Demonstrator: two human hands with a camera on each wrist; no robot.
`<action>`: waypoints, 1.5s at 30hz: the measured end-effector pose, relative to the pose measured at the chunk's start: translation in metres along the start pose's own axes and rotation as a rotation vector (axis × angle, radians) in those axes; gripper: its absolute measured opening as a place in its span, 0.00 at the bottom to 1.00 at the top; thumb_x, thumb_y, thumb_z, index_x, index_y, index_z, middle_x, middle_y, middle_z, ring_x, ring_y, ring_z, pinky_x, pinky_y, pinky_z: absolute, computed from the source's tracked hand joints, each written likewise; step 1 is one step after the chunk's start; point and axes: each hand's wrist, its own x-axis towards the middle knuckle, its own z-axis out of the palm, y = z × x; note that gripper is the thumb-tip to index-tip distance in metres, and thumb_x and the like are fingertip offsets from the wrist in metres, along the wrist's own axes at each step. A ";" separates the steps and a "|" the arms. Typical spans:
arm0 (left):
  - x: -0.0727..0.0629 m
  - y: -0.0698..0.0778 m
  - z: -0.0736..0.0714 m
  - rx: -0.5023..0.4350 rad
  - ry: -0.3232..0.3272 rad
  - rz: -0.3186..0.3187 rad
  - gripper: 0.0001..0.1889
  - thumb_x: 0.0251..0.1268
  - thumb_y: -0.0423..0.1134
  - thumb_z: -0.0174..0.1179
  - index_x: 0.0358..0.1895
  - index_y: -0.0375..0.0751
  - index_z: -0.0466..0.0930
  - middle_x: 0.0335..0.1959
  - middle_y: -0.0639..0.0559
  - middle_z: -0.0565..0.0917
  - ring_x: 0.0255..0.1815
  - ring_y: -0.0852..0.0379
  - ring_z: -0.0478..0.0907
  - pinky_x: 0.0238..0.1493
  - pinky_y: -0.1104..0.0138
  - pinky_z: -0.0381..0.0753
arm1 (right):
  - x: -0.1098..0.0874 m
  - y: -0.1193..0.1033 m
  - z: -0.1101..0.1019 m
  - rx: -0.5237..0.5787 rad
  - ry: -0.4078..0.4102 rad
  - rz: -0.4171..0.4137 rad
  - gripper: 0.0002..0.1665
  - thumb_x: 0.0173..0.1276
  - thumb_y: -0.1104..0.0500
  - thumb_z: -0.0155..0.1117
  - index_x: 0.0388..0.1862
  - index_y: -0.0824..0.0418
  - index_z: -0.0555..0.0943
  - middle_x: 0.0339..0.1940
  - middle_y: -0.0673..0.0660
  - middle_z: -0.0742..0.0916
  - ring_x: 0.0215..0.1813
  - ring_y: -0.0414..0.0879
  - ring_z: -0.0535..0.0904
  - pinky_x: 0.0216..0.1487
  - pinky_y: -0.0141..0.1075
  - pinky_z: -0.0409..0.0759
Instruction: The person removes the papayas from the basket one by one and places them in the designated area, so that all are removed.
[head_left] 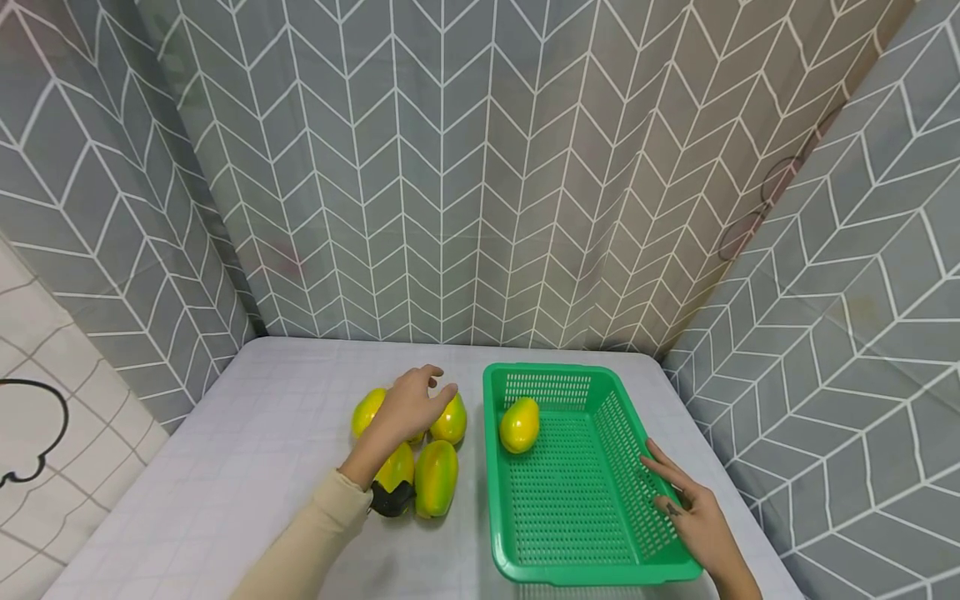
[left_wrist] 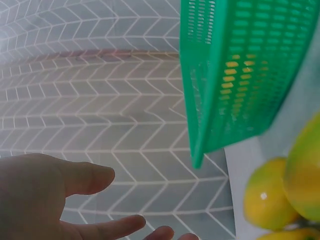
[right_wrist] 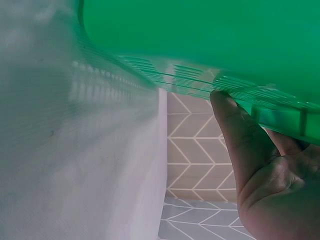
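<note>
My left hand (head_left: 412, 404) hovers over a group of glossy yellow-green mangoes on the table, its fingers loosely bent and holding nothing. In the left wrist view the thumb and fingers (left_wrist: 125, 226) are spread apart. Around the hand are a mango at the left (head_left: 367, 410), one at the right (head_left: 450, 419) and longer ones nearer me (head_left: 437, 479); the hand and forearm partly hide the group. At the right stands a green plastic basket (head_left: 495, 500) with one yellow mango (head_left: 520, 425) inside, near its left wall. My right hand (head_left: 693, 517) grips the basket's right rim.
A white cloth covers the table (head_left: 247, 433). Grey curtains with a white chevron pattern (head_left: 450, 208) stand behind it and along the right side (head_left: 862, 292). A black piece (head_left: 392, 498) sits at the left cuff, overlapping a mango in this view.
</note>
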 end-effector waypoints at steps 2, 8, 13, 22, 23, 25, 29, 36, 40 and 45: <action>0.003 0.008 0.003 -0.009 -0.002 0.015 0.29 0.79 0.53 0.56 0.71 0.36 0.76 0.65 0.38 0.84 0.65 0.38 0.81 0.66 0.43 0.81 | 0.001 -0.001 0.000 0.000 -0.003 0.006 0.29 0.74 0.67 0.66 0.73 0.67 0.77 0.83 0.54 0.74 0.75 0.12 0.61 0.61 0.08 0.61; 0.011 0.027 0.009 -0.056 -0.026 0.042 0.29 0.78 0.52 0.57 0.72 0.38 0.75 0.66 0.38 0.83 0.67 0.38 0.81 0.67 0.42 0.80 | 0.000 -0.001 0.000 -0.014 -0.004 0.035 0.29 0.74 0.67 0.66 0.73 0.66 0.78 0.83 0.54 0.74 0.74 0.11 0.60 0.60 0.08 0.61; 0.019 0.040 0.016 -0.087 -0.037 0.076 0.28 0.78 0.51 0.57 0.71 0.37 0.76 0.66 0.38 0.84 0.67 0.39 0.81 0.66 0.43 0.81 | 0.000 -0.001 0.000 -0.021 -0.004 0.024 0.28 0.74 0.66 0.66 0.73 0.66 0.78 0.83 0.54 0.74 0.74 0.11 0.61 0.60 0.09 0.62; 0.032 0.059 0.035 -0.118 -0.069 0.151 0.27 0.78 0.50 0.58 0.71 0.36 0.76 0.65 0.37 0.84 0.65 0.40 0.82 0.64 0.44 0.83 | 0.000 -0.001 0.000 0.015 -0.001 0.000 0.28 0.74 0.68 0.65 0.73 0.68 0.77 0.83 0.53 0.74 0.75 0.12 0.61 0.62 0.08 0.62; 0.034 0.060 0.037 -0.121 -0.071 0.158 0.27 0.78 0.50 0.58 0.71 0.36 0.76 0.65 0.37 0.84 0.65 0.40 0.82 0.64 0.44 0.83 | 0.000 -0.001 0.000 0.018 -0.001 0.003 0.28 0.74 0.68 0.65 0.73 0.68 0.77 0.83 0.52 0.74 0.75 0.12 0.61 0.62 0.08 0.62; 0.036 0.062 0.042 -0.128 -0.071 0.176 0.27 0.77 0.49 0.58 0.71 0.36 0.76 0.65 0.36 0.84 0.64 0.40 0.82 0.63 0.44 0.83 | -0.001 0.000 0.001 0.021 -0.003 0.007 0.28 0.74 0.68 0.65 0.73 0.68 0.77 0.83 0.52 0.73 0.74 0.12 0.61 0.62 0.08 0.62; 0.039 0.067 0.048 -0.121 -0.060 0.205 0.26 0.77 0.46 0.58 0.70 0.35 0.77 0.63 0.35 0.84 0.62 0.39 0.83 0.62 0.45 0.83 | -0.002 -0.001 0.001 0.013 -0.004 0.009 0.28 0.75 0.67 0.65 0.73 0.67 0.77 0.83 0.53 0.73 0.75 0.12 0.60 0.61 0.08 0.61; 0.042 0.078 0.057 -0.103 -0.077 0.208 0.25 0.77 0.45 0.59 0.69 0.34 0.78 0.65 0.36 0.83 0.65 0.40 0.82 0.66 0.45 0.82 | -0.003 -0.002 0.001 -0.007 0.002 0.015 0.28 0.75 0.65 0.65 0.73 0.66 0.78 0.83 0.48 0.74 0.74 0.12 0.60 0.60 0.08 0.61; 0.045 0.081 0.066 -0.108 -0.086 0.208 0.25 0.78 0.45 0.58 0.69 0.34 0.78 0.65 0.36 0.83 0.64 0.40 0.82 0.65 0.46 0.83 | -0.002 -0.002 0.001 -0.004 0.005 0.014 0.28 0.75 0.66 0.65 0.73 0.66 0.78 0.83 0.48 0.74 0.74 0.11 0.61 0.60 0.08 0.61; 0.046 0.082 0.076 -0.109 -0.100 0.207 0.24 0.78 0.44 0.58 0.69 0.34 0.78 0.64 0.36 0.83 0.63 0.41 0.83 0.63 0.47 0.84 | -0.002 -0.001 0.002 0.005 -0.002 0.024 0.28 0.75 0.66 0.65 0.73 0.66 0.77 0.83 0.51 0.73 0.74 0.11 0.60 0.60 0.08 0.61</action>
